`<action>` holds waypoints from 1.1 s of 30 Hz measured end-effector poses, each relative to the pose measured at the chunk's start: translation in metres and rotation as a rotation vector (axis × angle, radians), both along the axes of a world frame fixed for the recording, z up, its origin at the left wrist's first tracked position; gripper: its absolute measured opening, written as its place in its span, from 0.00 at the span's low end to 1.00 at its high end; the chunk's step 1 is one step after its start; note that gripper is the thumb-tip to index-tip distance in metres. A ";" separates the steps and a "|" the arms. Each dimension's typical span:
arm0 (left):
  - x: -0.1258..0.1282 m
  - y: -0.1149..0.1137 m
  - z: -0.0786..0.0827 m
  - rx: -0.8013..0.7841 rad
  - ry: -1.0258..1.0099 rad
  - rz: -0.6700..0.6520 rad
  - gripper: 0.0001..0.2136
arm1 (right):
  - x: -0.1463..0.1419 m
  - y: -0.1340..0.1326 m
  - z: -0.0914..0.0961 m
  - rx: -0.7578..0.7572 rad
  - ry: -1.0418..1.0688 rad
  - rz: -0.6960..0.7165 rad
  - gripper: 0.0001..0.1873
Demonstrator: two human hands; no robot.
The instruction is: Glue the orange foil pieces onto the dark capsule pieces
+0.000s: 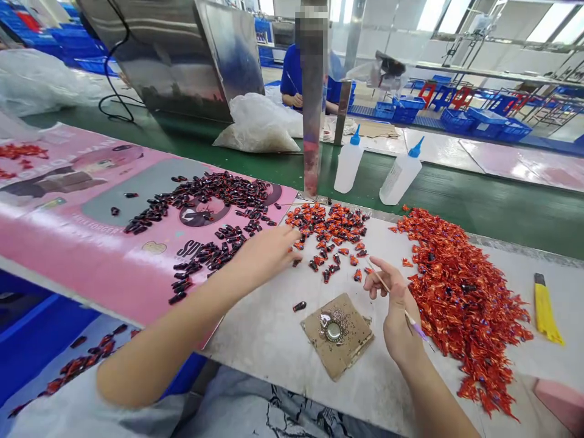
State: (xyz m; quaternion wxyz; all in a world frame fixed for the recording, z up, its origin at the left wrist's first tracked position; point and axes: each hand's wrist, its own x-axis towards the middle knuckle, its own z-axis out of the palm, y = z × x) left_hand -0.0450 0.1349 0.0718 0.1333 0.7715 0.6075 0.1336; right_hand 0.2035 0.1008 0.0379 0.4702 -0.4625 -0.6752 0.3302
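My left hand point(269, 250) reaches across the grey table point(274, 340), its fingertips closed at the edge of a heap of small red-and-black pieces point(331, 234). Whether they grip one is hidden. My right hand point(393, 304) holds a thin stick point(413, 322) pinched between its fingers, pointing toward that heap. A square of brown card point(340, 340) with a blob of glue and tiny beads lies between my hands. One loose dark piece point(299, 306) rests near the card.
A big pile of red foil pieces point(460, 298) fills the right. Dark pieces point(205, 213) spread over a pink sheet point(68, 243) at left. Two squeeze bottles point(349, 161) point(401, 173) stand behind, a yellow knife point(545, 310) far right. A person in blue point(292, 76) sits beyond.
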 end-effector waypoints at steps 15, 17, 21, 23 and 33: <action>-0.027 -0.074 -0.059 0.225 0.001 0.104 0.15 | -0.012 -0.011 0.012 -0.059 -0.546 0.530 0.14; -0.023 -0.076 -0.060 0.257 -0.188 0.129 0.14 | -0.013 -0.012 0.013 -0.105 -0.517 0.562 0.14; -0.004 -0.080 -0.058 0.215 -0.587 0.220 0.10 | -0.015 -0.014 0.010 -0.264 -0.325 0.578 0.13; 0.006 -0.082 -0.057 0.167 -0.797 0.247 0.09 | -0.015 -0.014 0.007 -0.363 -0.222 0.524 0.13; 0.030 -0.099 -0.058 -0.268 -1.433 0.461 0.15 | -0.014 -0.005 -0.003 -0.594 -0.052 0.354 0.13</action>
